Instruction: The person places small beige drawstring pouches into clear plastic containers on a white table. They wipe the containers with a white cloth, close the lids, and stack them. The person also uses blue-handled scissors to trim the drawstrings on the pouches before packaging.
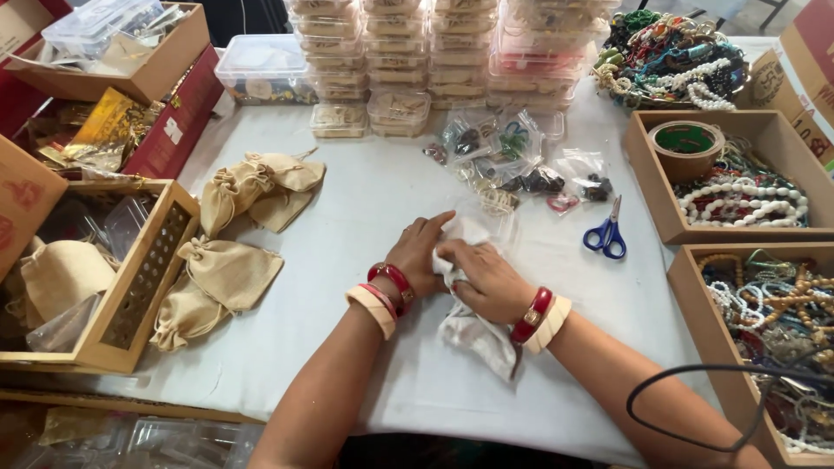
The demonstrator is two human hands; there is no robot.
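Note:
My left hand (419, 252) and my right hand (486, 280) meet at the middle of the white-covered table (365, 200), both closed on a small clear plastic pouch (473, 334) with something pale inside. The pouch trails down toward me under my right wrist. Each wrist wears red and cream bangles. Blue-handled scissors (607, 234) lie just right of my hands. Several small clear packets of beads and trinkets (512, 165) are scattered beyond my fingers.
Beige drawstring bags (230, 269) lie left of my hands beside a wooden box (139, 278). Stacked clear plastic boxes (434, 52) stand at the back. Cardboard trays of bead necklaces (738, 187) and a tape roll (685, 143) fill the right side. A black cable (686, 408) loops at lower right.

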